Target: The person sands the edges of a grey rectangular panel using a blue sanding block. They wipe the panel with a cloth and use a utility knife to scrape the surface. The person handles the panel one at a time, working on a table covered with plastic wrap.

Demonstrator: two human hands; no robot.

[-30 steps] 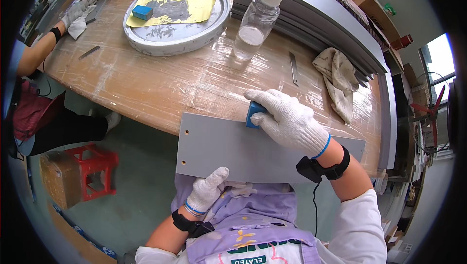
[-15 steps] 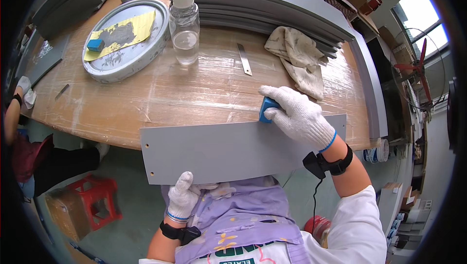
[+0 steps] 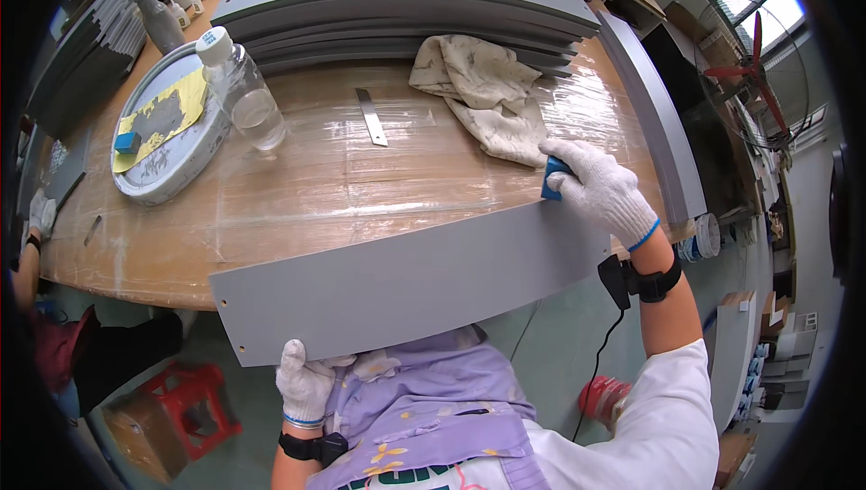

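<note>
A long grey panel (image 3: 406,278) with small holes at its left end lies across the near table edge and my lap, slanting in view. My left hand (image 3: 305,382), in a white knit glove, grips its near edge towards the left end, thumb on top and the other fingers partly hidden below. In my gloved right hand (image 3: 600,185) a small blue block (image 3: 554,178) is pinched against the panel's far edge, close to the right end. Just beyond that hand lies a crumpled, stained cloth (image 3: 483,97). A flat metal blade (image 3: 371,117) rests on the table (image 3: 307,179).
At the left, a round lid (image 3: 144,185) carries yellow paper with grey paste and another blue block (image 3: 127,143). Beside it stands a clear bottle (image 3: 257,115). Stacked grey panels (image 3: 397,7) line the back. A co-worker's gloved hand (image 3: 41,212) is at far left.
My right hand has slid the blue block rightwards along the panel's far edge. The panel now slants more, and the whole view has turned. My left hand keeps its grip.
</note>
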